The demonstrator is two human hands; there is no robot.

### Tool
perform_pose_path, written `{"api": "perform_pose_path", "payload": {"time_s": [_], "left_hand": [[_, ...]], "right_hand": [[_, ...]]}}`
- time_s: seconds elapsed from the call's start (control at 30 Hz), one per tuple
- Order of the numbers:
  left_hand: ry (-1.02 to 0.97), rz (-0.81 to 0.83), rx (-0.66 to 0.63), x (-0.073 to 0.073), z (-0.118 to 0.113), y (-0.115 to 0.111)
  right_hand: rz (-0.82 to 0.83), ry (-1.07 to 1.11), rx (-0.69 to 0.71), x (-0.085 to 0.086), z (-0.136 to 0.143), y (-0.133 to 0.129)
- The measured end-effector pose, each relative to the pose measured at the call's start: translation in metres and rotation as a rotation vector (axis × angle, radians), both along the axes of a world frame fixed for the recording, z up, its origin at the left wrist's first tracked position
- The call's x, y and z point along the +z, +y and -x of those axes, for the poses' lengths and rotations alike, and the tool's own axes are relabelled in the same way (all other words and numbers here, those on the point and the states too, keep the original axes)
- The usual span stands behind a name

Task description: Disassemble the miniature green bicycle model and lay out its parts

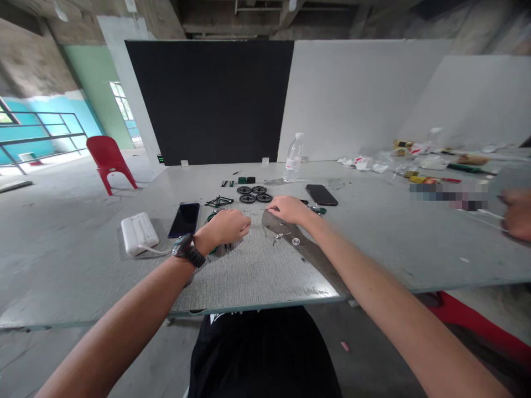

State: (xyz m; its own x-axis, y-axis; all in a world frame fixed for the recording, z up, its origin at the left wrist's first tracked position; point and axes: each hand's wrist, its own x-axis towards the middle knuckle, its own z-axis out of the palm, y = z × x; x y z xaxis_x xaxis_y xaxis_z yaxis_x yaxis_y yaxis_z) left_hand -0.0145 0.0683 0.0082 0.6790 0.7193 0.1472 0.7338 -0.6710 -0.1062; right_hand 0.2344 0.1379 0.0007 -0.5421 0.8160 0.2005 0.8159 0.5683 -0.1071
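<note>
My left hand (230, 226), with a watch (188, 250) on its wrist, is closed in a loose fist just above the table. What it holds, if anything, is hidden; green and dark parts show partly behind and below it. My right hand (288, 209) has its fingertips pinched together low over the table, near several tiny parts; I cannot make out what is between them. Beyond the hands lie several black miniature wheels (254, 194) and a small dark bicycle frame (219, 201). Silvery small pieces (281, 237) and a pale round disc (296, 241) lie below my right hand.
A phone (185, 220) and a white power bank (139, 233) with a cable lie left. A second phone (322, 194) lies right, a water bottle (293, 159) stands behind. Clutter and another person's hand (518, 213) are far right. A red chair (109, 161) stands beyond the table.
</note>
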Motion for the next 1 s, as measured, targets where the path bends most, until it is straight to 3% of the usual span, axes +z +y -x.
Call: {"api": "perform_pose_path", "payload": {"time_s": [0.5,1.0], "left_hand": [[0.006,-0.018,0.003,0.001,0.000,-0.002],[-0.008,-0.008,-0.003,0.000,0.000,-0.001]], "right_hand": [[-0.088,-0.014,0.040,-0.003,0.000,0.003],[-0.012,0.000,0.022,0.004,0.003,-0.005]]}}
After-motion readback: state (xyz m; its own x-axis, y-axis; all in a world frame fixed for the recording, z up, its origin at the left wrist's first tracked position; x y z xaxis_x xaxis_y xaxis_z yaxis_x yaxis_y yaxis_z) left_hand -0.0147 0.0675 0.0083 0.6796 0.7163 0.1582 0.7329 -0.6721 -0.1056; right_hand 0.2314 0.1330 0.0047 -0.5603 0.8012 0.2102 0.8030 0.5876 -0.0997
